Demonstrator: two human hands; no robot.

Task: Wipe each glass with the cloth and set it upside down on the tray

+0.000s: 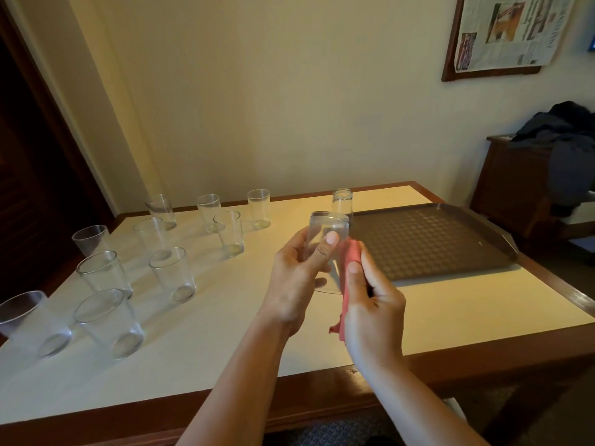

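We hold one glass [325,239] base-up above the worktop [225,317], just left of the tray [450,268]; our left hand [297,278] is wrapped round its wall, thumb across the front. Our right hand [370,304] pinches the pink cloth [349,259] against the glass's right side. We judge the glass rigid, smooth, light and breakable, slippery if damp, so grip mid-wall, not the thin rim. Cloth is soft and conforms. One upturned glass [342,202] stands at the tray's far left corner.
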